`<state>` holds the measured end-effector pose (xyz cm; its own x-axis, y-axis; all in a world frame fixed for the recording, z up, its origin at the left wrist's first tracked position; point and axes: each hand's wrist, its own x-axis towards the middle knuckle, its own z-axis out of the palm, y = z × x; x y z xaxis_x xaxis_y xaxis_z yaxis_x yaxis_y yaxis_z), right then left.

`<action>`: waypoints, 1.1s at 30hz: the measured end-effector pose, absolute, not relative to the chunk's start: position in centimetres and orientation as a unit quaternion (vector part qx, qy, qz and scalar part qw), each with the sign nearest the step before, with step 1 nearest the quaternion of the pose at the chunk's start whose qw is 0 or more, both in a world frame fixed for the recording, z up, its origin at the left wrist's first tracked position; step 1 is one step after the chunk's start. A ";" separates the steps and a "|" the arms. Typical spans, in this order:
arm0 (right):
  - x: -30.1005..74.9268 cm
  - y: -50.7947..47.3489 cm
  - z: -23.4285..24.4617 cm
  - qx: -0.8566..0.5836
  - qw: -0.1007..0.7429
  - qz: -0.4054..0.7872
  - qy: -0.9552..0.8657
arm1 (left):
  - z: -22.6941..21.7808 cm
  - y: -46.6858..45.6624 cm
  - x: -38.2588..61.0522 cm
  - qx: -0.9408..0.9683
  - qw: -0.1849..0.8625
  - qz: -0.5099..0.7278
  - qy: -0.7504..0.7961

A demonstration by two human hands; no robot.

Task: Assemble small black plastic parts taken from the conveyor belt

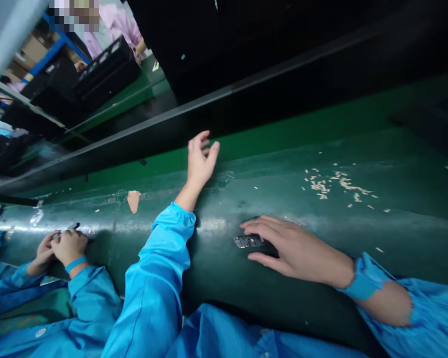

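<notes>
My left hand (199,160) reaches forward over the dark green belt (321,233), fingers spread and holding nothing. My right hand (287,246) lies flat on the belt, fingers stretched toward the left. Its fingertips rest on a small grey metal part (247,241) that lies flat on the belt. Both my arms wear bright blue sleeves.
A co-worker's two hands (61,246) in blue sleeves work on a small item at the lower left. Pale scraps (334,185) litter the belt at the right, and a tan patch (133,200) marks it. A black rail (246,84) runs behind. Black crates (108,72) stand far left.
</notes>
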<state>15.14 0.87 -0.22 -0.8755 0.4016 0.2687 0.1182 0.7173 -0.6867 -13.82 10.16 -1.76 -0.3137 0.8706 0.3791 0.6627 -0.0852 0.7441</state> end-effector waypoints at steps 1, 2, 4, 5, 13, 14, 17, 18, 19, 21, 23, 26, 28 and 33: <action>15.2 1.1 -0.3 -0.169 0.210 0.383 -0.883 | -1.1 10.4 -15.9 0.572 0.035 0.423 0.702; 15.2 1.4 -0.4 -0.200 0.214 0.425 -0.857 | -0.4 10.4 -18.1 0.550 -0.037 0.370 0.748; 15.0 1.9 -0.7 -0.266 0.228 0.507 -0.788 | 0.7 9.9 -22.4 0.448 -0.121 0.247 0.851; 14.9 2.1 -0.8 -0.296 0.241 0.539 -0.750 | 1.1 9.3 -24.3 0.386 -0.130 0.196 0.892; 14.1 2.5 -1.2 -0.383 0.329 0.512 -0.695 | 1.7 6.1 -29.9 0.304 -0.043 0.185 0.933; 14.2 2.5 -1.3 -0.390 0.342 0.481 -0.707 | 1.9 6.2 -29.7 0.309 -0.042 0.204 0.928; 14.3 3.0 -1.6 -0.407 0.374 0.424 -0.718 | 2.2 6.9 -28.1 0.325 -0.023 0.268 0.907; 14.3 3.2 -1.8 -0.413 0.381 0.422 -0.712 | 2.3 7.4 -27.1 0.337 -0.008 0.288 0.896; 14.3 3.5 -1.9 -0.419 0.388 0.426 -0.702 | 2.2 7.9 -25.7 0.352 0.009 0.303 0.885; 14.3 4.1 -2.2 -0.421 0.409 0.452 -0.672 | 1.7 8.7 -21.8 0.394 0.076 0.352 0.846; 14.4 4.6 -2.4 -0.400 0.441 0.492 -0.635 | 0.8 9.0 -16.7 0.430 0.201 0.441 0.762; 14.4 5.3 -2.5 -0.365 0.485 0.546 -0.577 | -0.7 7.5 -8.8 0.435 0.415 0.535 0.594; 14.4 5.6 -2.4 -0.365 0.497 0.560 -0.553 | -1.4 5.9 -5.0 0.439 0.488 0.524 0.542; 14.2 5.9 -2.1 -0.367 0.503 0.563 -0.543 | -1.7 4.2 -2.4 0.489 0.518 0.467 0.524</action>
<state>14.22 5.92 -2.09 -0.2248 0.9654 0.1318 -0.1671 0.0950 -0.9814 -2.43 4.21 -1.68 0.0141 0.9962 -0.0861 0.0285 0.0857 0.9959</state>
